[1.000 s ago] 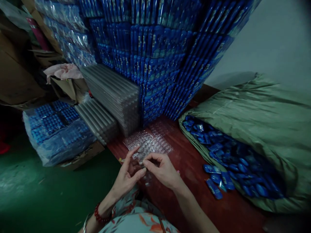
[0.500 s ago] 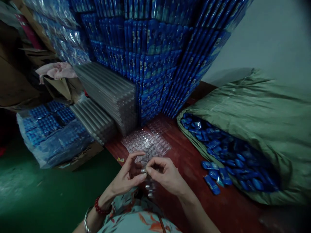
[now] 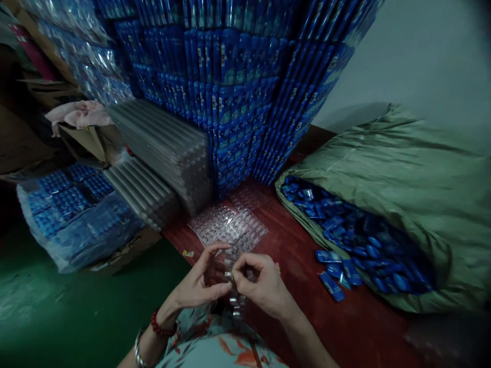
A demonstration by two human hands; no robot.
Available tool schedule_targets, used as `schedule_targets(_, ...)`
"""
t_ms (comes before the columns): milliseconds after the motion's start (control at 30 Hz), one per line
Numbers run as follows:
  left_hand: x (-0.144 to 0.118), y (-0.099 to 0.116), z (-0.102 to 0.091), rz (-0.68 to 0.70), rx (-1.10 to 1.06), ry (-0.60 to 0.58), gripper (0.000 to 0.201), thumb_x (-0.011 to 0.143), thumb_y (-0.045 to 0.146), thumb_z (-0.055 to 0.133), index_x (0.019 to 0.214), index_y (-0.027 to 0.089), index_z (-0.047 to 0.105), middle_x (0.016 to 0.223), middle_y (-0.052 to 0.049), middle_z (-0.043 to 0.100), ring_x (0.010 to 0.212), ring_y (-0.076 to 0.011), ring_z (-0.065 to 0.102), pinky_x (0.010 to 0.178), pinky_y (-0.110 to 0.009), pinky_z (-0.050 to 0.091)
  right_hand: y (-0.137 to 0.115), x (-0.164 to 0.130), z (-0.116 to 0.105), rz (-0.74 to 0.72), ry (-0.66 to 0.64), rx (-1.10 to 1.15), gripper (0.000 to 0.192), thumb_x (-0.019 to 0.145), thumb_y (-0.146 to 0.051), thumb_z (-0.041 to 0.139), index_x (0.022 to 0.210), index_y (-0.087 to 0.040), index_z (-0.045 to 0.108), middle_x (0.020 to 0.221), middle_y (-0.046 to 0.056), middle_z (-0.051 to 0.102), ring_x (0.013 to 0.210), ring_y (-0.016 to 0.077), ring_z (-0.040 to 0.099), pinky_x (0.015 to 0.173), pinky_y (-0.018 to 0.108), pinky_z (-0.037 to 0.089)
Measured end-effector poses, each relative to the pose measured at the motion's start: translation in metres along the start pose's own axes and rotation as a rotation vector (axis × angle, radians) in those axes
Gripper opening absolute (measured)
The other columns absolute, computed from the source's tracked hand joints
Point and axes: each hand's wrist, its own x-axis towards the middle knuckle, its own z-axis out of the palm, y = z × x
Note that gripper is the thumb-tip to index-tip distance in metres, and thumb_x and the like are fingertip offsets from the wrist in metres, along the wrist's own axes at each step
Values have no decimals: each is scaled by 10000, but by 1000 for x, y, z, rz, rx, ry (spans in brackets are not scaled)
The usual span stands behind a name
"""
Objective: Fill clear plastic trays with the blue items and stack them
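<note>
Pinching blister strip (image 3: 235,294) between hands

Two hands (image 3: 230,283), one green sack (image 3: 402,168)

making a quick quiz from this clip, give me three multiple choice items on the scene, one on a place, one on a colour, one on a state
1. Where does the open green sack lie?
A. on the red table, right of the hands
B. on the green floor
C. on top of the blue stack

2. What colour are the small packets spilling from the sack?
A. yellow
B. blue
C. white

3. What are the left hand and right hand doing?
A. resting flat and apart
B. together, fingers pinching a clear plastic strip
C. inside the sack

Answers: 1 A, the sack rests on the tabletop at the right; 2 B, the packets look blue; 3 B, both hands meet on the strip.
</note>
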Motion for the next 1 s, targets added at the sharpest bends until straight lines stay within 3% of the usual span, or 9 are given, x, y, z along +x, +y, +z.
schedule_targets(167, 5, 5, 10, 51, 163, 103, 556, 742, 173, 652, 1202, 278, 359, 954, -13, 509, 798, -126, 541, 685, -228, 462, 2, -1, 5, -24, 38, -47, 101, 686, -140, 522, 594, -168, 554, 559, -43, 515, 525, 73, 435, 489, 183, 321)
schedule_targets(267, 9, 5, 18, 23, 268, 205, 576, 704, 106, 619, 1186, 270, 350, 954, 2, 491, 671, -74, 492, 576, -171, 415, 4, 0, 9, -64, 110, -146, 110, 677, -114, 521, 588, -173, 548, 579, -33, 539, 556, 84, 475, 523, 189, 342)
schedule_targets(367, 15, 3, 16, 11, 243, 341, 568, 701, 113, 579, 1199, 270, 353, 1049, -16, 482, 625, -48, 484, 554, -169, 411, 9, 2, 1, -72, 181, -164, 104, 693, -138, 534, 598, -178, 553, 579, -29, 542, 550, 90, 472, 513, 195, 343)
schedule_targets(533, 32, -12, -19, 72, 115, 661, 623, 696, 183, 579, 1266, 251, 338, 1127, -43, 496, 767, -99, 568, 686, -230, 477, 16, -10, -45, -54, 360, -137, 156, 754, -250, 540, 610, -193, 550, 562, -23, 524, 510, 103, 451, 478, 219, 340)
schedule_targets(633, 47, -32, -49, 131, 96, 824, 633, 689, 211, 614, 1266, 217, 356, 1144, -66, 527, 1004, -164, 552, 845, -272, 459, 15, -26, -72, -95, 484, -315, 176, 778, -262, 529, 610, -211, 530, 557, -20, 510, 504, 116, 451, 481, 238, 342)
schedule_targets(700, 57, -48, -65, 143, 102, 884, 650, 671, 217, 636, 1261, 199, 364, 1167, -81, 532, 1072, -186, 534, 914, -303, 434, 19, -35, -78, -122, 507, -523, 171, 796, -249, 513, 628, -220, 521, 587, -10, 525, 533, 129, 469, 514, 251, 356)
schedule_targets(867, 67, -76, -82, 74, 156, 878, 676, 680, 271, 681, 1278, 182, 379, 1305, -136, 471, 1119, -212, 541, 950, -326, 436, 65, -38, -47, -117, 317, -1120, 117, 794, -147, 482, 723, -214, 546, 703, 46, 596, 688, 203, 549, 680, 329, 386)
schedule_targets(1000, 63, -85, -88, 57, 152, 852, 695, 717, 371, 679, 1307, 196, 356, 1293, -138, 484, 1017, -192, 604, 887, -320, 486, 120, -38, -11, -71, 164, -1257, 170, 790, -80, 468, 830, -212, 567, 796, 57, 633, 797, 221, 583, 848, 381, 371)
